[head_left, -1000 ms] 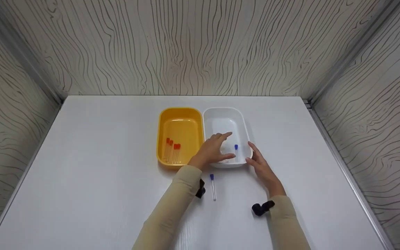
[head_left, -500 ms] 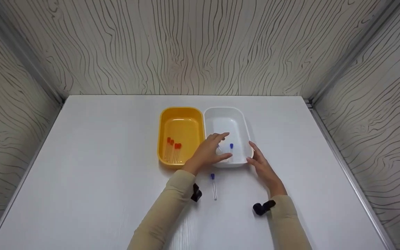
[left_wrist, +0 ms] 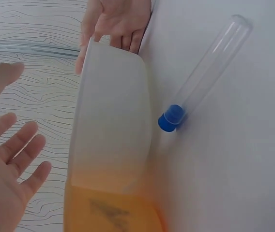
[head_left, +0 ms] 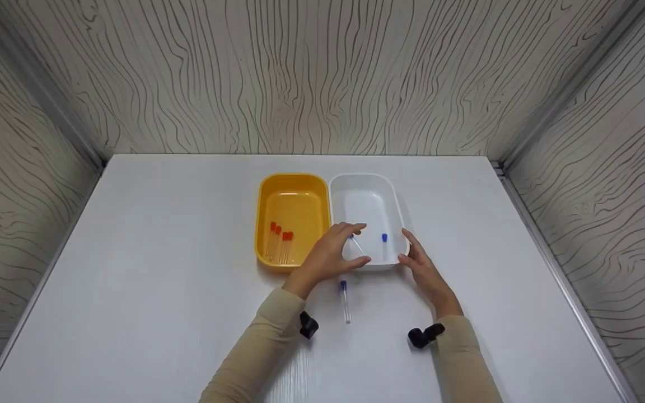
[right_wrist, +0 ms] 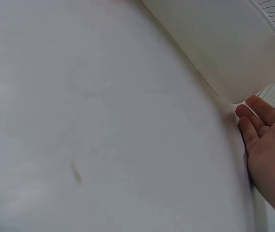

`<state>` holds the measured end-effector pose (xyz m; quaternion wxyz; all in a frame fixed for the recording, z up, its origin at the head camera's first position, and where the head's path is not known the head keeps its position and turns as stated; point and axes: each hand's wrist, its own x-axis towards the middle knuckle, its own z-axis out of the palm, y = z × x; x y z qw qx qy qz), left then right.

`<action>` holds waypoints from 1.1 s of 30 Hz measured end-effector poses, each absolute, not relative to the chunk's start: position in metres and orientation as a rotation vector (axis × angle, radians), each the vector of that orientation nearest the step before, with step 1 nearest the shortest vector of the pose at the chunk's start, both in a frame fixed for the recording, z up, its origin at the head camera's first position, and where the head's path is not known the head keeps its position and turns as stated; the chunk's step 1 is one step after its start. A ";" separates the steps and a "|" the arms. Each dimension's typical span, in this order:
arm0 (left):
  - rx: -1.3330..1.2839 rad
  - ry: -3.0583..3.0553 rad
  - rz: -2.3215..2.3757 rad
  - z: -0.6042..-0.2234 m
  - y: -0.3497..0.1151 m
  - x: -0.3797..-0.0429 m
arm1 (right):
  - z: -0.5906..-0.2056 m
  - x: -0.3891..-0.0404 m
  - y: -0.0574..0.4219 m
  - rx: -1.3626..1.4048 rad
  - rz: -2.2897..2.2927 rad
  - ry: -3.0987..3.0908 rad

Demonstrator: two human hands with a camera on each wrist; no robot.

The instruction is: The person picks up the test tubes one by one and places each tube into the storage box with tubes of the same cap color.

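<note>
Above the front left of the white tray [head_left: 364, 187], my left hand [head_left: 325, 254] hovers with thumb and fingers spread and nothing held. A blue-capped test tube [head_left: 359, 247] lies slantwise in the tray, partly behind this hand. Another test tube with a blue cap [head_left: 384, 238] is to its right in the tray. My right hand [head_left: 426, 277] holds the tray's front right corner, thumb and forefinger at the rim; the right wrist view shows its other fingers [right_wrist: 258, 116] beside the outer wall. On the table in front lies a third blue-capped test tube [left_wrist: 205, 72].
A yellow tray [head_left: 294, 184] stands directly left of the white one, with several red-capped test tubes [head_left: 284, 237] in its front left. Both trays are on a white table [head_left: 177, 252]. Wood-patterned panels [head_left: 289, 78] rise behind and at the sides.
My left hand has drawn back slightly toward the front left, and the slanted tube under it shows more. The blue-capped tube to its right has shifted about. My right hand stays at the corner.
</note>
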<state>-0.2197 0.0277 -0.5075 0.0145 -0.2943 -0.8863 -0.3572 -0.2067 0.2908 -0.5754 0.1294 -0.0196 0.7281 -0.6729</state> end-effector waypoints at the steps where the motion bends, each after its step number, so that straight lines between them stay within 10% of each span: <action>1: -0.914 -2.761 -1.119 -0.508 0.027 -0.217 | -0.576 -0.207 0.291 -0.054 -1.952 2.121; 33: -1.089 -2.809 -1.156 -0.535 -0.011 -0.164 | -0.577 -0.206 0.292 -0.050 -1.957 2.138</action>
